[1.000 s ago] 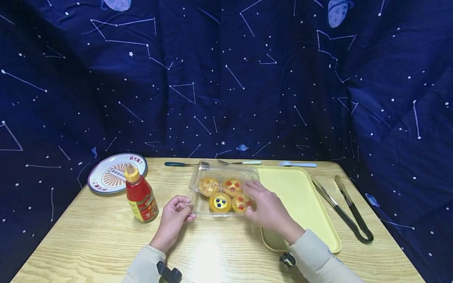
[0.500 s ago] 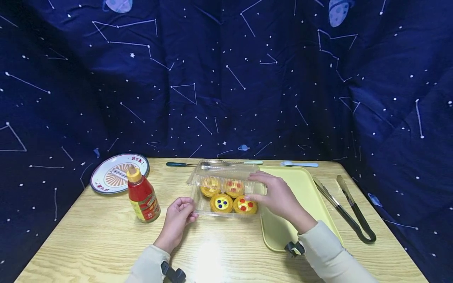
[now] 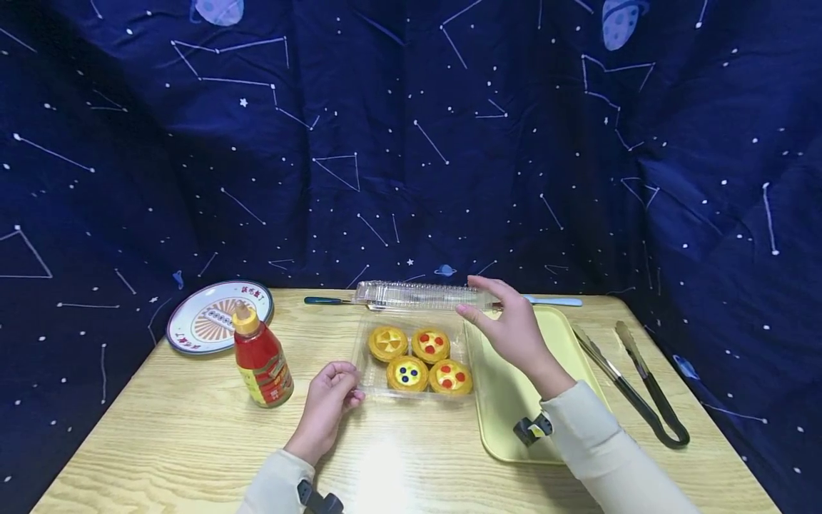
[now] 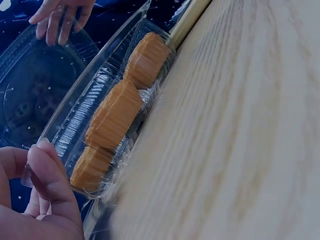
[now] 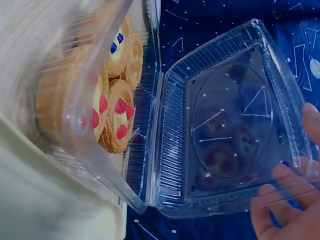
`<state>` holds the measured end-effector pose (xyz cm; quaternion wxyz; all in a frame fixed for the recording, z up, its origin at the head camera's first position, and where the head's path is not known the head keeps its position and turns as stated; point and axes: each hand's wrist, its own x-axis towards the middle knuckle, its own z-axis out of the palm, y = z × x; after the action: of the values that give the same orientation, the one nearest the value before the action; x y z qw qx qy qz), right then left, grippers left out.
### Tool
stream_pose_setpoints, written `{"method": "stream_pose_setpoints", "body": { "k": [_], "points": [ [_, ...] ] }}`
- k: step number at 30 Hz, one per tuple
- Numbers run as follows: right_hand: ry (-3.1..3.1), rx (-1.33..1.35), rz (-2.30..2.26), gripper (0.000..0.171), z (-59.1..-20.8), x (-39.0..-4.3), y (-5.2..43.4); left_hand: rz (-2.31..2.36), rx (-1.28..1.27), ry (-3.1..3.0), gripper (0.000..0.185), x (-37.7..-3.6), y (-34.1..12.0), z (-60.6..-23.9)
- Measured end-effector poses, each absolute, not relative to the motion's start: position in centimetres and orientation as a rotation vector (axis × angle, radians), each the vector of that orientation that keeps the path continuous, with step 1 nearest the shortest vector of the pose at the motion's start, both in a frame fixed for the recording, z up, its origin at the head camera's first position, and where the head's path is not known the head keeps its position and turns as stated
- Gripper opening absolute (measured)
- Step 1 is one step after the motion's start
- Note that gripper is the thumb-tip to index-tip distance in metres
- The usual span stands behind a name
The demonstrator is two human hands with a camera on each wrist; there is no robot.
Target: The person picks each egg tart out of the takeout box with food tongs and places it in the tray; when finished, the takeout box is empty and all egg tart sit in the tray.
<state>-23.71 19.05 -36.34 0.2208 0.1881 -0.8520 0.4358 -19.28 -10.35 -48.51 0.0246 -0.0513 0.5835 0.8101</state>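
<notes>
A clear plastic clamshell container (image 3: 411, 394) with several egg tarts (image 3: 407, 373) in its base sits mid-table, its lid (image 3: 417, 295) raised at the back. Red or blue berry-like pieces top some tarts. At the base's left front corner, my left hand (image 3: 329, 407) pinches the rim between thumb and finger, seen closely in the left wrist view. By the lid's right edge is my right hand (image 3: 507, 328), thumb and fingers spread apart. The right wrist view shows its fingers (image 5: 285, 200) fairly straight, overlapping the lid's corner.
Right of the container lies a yellow tray (image 3: 514, 421), with metal tongs (image 3: 642, 392) beyond it. On the left stand a red sauce bottle (image 3: 263, 364) and a patterned plate (image 3: 186, 325). A dark-handled utensil (image 3: 326, 300) and a blue-handled utensil (image 3: 559, 302) lie along the back edge.
The lid has swung up and back off the tarts, uncovering them. My right hand has moved up and away with it; my left hand keeps its place at the corner.
</notes>
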Motion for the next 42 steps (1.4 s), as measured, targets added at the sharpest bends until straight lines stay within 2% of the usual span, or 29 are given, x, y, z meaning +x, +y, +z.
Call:
{"method": "stream_pose_setpoints", "body": {
  "k": [6,9,16,25,33,39,42],
  "points": [
    [-2.203,0.472,1.425,0.046,-36.4,-25.3,19.1,2.493,-0.065,1.792,0.036,-19.1,-10.5,-48.9],
    [-2.156,0.483,1.481,0.042,-36.3,-25.9,19.1,2.495,-0.045,1.757,0.038,-19.0,-10.6,-49.2],
    [-2.199,0.527,1.458,0.033,-34.2,-25.4,18.8,2.485,-0.049,1.683,0.017,-18.8,-10.9,-49.6],
    [-2.148,0.498,1.669,0.035,-34.4,-28.4,19.3,2.488,-0.004,1.677,0.015,-18.8,-11.1,-49.9],
    [-2.209,0.449,1.747,0.042,-37.1,-32.5,20.7,2.489,0.058,1.668,0.014,-19.0,-10.9,-50.2],
    [-2.343,0.371,1.754,0.057,-38.8,-33.8,21.2,2.471,0.069,1.673,0.014,-19.1,-11.0,-50.3],
    [-2.369,0.343,1.771,0.056,-39.8,-33.9,21.3,2.449,0.077,1.674,0.015,-19.2,-11.1,-50.3]
  ]
}}
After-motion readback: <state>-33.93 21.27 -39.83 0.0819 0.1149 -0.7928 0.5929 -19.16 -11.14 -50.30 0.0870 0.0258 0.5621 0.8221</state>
